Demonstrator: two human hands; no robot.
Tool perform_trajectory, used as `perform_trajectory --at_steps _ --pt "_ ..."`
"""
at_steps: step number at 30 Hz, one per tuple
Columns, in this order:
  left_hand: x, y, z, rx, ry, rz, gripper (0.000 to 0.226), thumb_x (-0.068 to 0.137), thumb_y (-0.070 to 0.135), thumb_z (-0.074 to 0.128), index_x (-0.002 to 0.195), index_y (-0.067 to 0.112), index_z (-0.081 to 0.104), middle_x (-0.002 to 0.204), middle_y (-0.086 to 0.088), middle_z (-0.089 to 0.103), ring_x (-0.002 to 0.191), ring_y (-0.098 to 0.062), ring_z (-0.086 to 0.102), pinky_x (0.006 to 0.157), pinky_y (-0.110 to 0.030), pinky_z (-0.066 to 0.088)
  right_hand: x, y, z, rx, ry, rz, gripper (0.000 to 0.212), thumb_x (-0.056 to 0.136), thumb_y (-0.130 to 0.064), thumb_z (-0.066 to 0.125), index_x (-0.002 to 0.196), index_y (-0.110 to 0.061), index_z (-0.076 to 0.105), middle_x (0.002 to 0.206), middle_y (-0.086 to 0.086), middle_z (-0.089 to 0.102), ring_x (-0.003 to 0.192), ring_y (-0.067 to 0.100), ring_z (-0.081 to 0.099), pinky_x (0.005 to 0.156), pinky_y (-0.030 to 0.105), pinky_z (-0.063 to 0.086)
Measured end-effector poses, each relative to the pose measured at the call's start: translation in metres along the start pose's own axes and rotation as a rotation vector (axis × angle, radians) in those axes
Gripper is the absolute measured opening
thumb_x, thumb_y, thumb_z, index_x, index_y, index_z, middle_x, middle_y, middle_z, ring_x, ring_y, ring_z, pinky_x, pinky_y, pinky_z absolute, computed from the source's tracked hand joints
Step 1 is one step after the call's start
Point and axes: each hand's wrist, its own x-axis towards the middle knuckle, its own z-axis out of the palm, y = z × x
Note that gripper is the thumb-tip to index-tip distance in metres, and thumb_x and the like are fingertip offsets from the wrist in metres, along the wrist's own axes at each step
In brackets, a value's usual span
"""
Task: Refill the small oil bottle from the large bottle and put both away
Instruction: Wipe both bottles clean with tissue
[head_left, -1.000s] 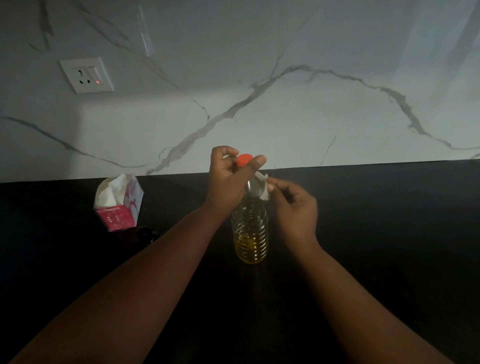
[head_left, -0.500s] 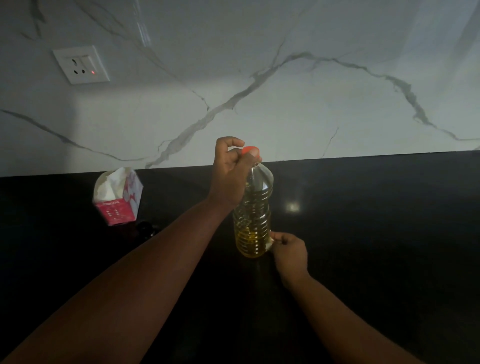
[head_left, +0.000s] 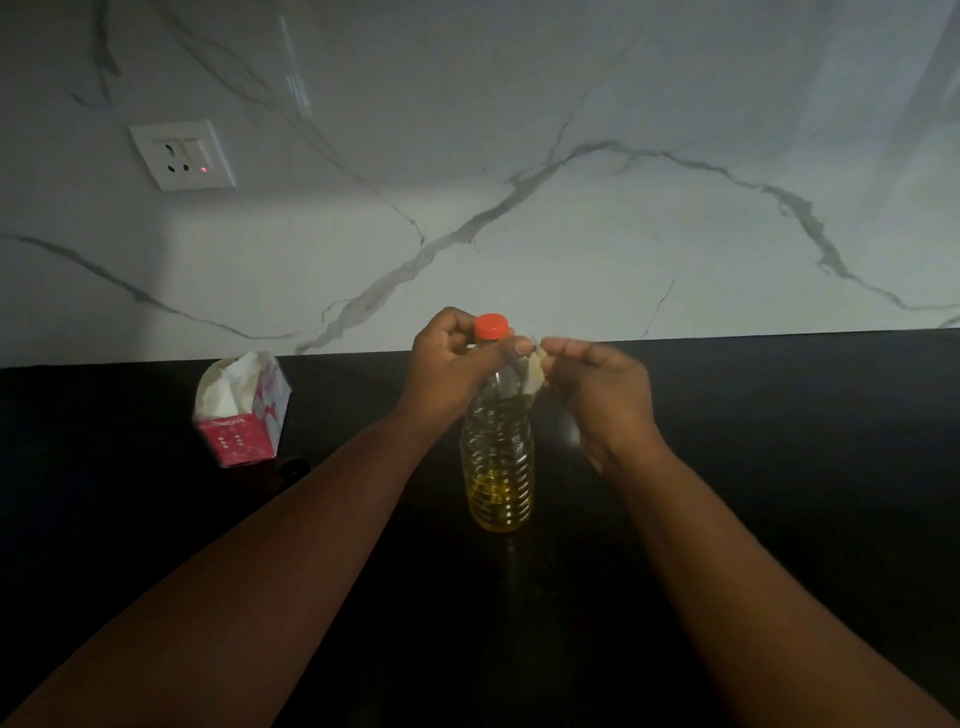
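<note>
A clear ribbed oil bottle (head_left: 497, 467) stands upright on the black counter (head_left: 779, 467). Yellow oil fills only its bottom part, and an orange cap (head_left: 490, 327) sits on top. My left hand (head_left: 452, 366) grips the bottle's neck just below the cap. My right hand (head_left: 597, 395) pinches a small crumpled white tissue (head_left: 536, 371) against the bottle's right shoulder. No second bottle is in view.
A red and white tissue box (head_left: 244, 410) stands on the counter to the left, with a small dark object (head_left: 293, 466) beside it. A white wall socket (head_left: 182, 155) sits on the marble backsplash (head_left: 623, 218).
My right hand rose with the tissue from the bottle's base up to its shoulder. My left hand slid from the cap to the neck below it.
</note>
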Motion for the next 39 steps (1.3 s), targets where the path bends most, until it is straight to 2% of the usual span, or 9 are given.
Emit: perform_trajectory --at_steps 6,9,12,18,24,27,31,36,39 --pt "-0.004 0.003 -0.005 0.028 0.001 -0.073 0.064 0.054 0.057 0.083 0.104 0.020 0.071 0.106 -0.002 0.074 0.100 -0.023 0.071 0.087 -0.043 0.058 0.001 -0.013 0.014 -0.293 -0.108 -0.256 0.012 0.085 -0.010 0.068 0.092 -0.018 0.075 0.083 -0.009 0.073 0.077 -0.001 0.069 0.062 0.010 0.051" --pt "-0.005 0.001 -0.011 -0.081 -0.010 -0.130 0.042 0.068 0.048 0.081 0.101 0.023 0.074 0.101 -0.002 0.076 0.096 -0.021 0.073 0.088 -0.041 0.057 0.001 0.000 0.018 -0.458 -0.116 -0.321 0.015 0.089 -0.011 0.064 0.096 -0.017 0.075 0.091 -0.005 0.074 0.081 0.003 0.069 0.070 0.016 0.054" --pt "-0.005 0.000 -0.015 -0.130 -0.031 -0.146 0.013 0.086 0.033 0.075 0.095 0.025 0.076 0.098 0.000 0.077 0.093 -0.017 0.074 0.080 -0.032 0.056 0.004 0.016 0.013 -0.439 -0.054 -0.291 0.016 0.091 -0.011 0.062 0.099 -0.015 0.075 0.090 -0.006 0.074 0.077 0.006 0.069 0.065 0.014 0.053" --pt "-0.009 -0.001 -0.009 -0.066 0.004 -0.062 0.009 0.093 0.034 0.065 0.096 0.027 0.071 0.118 -0.010 0.068 0.105 -0.017 0.067 0.087 -0.030 0.051 -0.014 0.073 0.003 -0.220 0.002 0.000 0.012 0.088 -0.006 0.064 0.090 -0.012 0.074 0.081 -0.010 0.074 0.075 0.002 0.070 0.057 0.011 0.051" --pt "-0.013 -0.005 0.000 -0.052 0.035 0.040 0.019 0.086 0.043 0.060 0.096 0.028 0.065 0.112 -0.013 0.067 0.108 -0.028 0.064 0.098 -0.046 0.052 -0.022 0.128 -0.009 -0.321 0.045 0.238 0.013 0.087 -0.006 0.065 0.090 -0.015 0.073 0.081 0.000 0.075 0.084 0.026 0.071 0.077 0.046 0.059" --pt "-0.017 -0.006 0.008 -0.050 0.087 0.085 0.023 0.072 0.056 0.069 0.084 0.036 0.068 0.090 0.008 0.069 0.090 -0.013 0.066 0.081 -0.031 0.053 -0.022 0.143 -0.011 -0.350 0.032 0.337 0.012 0.083 -0.003 0.069 0.082 -0.013 0.075 0.078 0.006 0.075 0.087 0.033 0.070 0.081 0.053 0.056" --pt "-0.015 -0.008 0.017 0.079 0.044 0.185 0.028 0.061 0.053 0.080 0.080 0.039 0.065 0.092 0.012 0.064 0.089 -0.009 0.065 0.078 -0.021 0.052 -0.004 0.136 -0.005 -0.209 0.054 0.447 0.023 0.081 0.012 0.059 0.072 -0.004 0.073 0.076 0.016 0.073 0.076 0.028 0.071 0.072 0.039 0.061" --pt "-0.011 -0.012 0.014 0.070 0.024 0.142 0.024 0.072 0.031 0.084 0.089 0.036 0.067 0.106 0.007 0.059 0.095 0.001 0.062 0.076 -0.010 0.049 0.016 0.088 0.001 -0.044 0.065 0.378 0.026 0.086 0.015 0.050 0.075 0.001 0.069 0.065 0.009 0.072 0.059 0.013 0.070 0.052 0.020 0.054" --pt "-0.004 -0.006 0.008 0.021 0.017 0.052 0.020 0.070 0.032 0.084 0.084 0.034 0.070 0.103 0.003 0.065 0.094 -0.007 0.066 0.081 -0.024 0.054 0.019 0.057 0.003 -0.120 0.034 0.276 0.020 0.086 0.010 0.054 0.081 0.001 0.070 0.061 0.003 0.071 0.053 0.008 0.067 0.048 0.017 0.051"
